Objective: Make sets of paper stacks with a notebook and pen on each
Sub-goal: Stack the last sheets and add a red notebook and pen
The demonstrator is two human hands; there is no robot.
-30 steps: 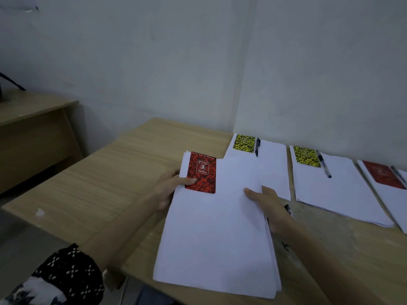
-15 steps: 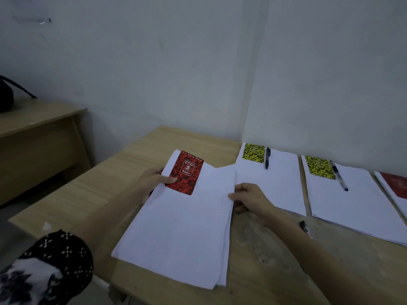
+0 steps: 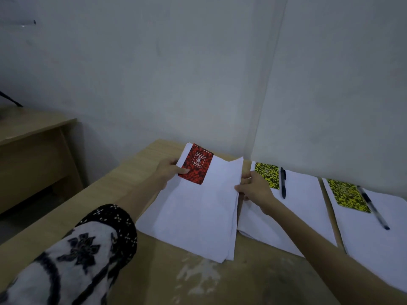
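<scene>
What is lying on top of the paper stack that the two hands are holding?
A red notebook lies on the paper stack, pinned by the left hand thumb. The right hand grips the stack's right edge. No pen shows on it; anything beneath the sheets is covered.

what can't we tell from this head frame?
- Red notebook logo text: too small and blurred.
- Whether the right hand holds a pen: its palm faces away, fingers are behind the held paper stack.
- Sheet count in that stack: edges too fine.
- Far-right paper stack: cut off by the frame's right edge.
- Dark object on the side desk: cut off at the left edge.
</scene>
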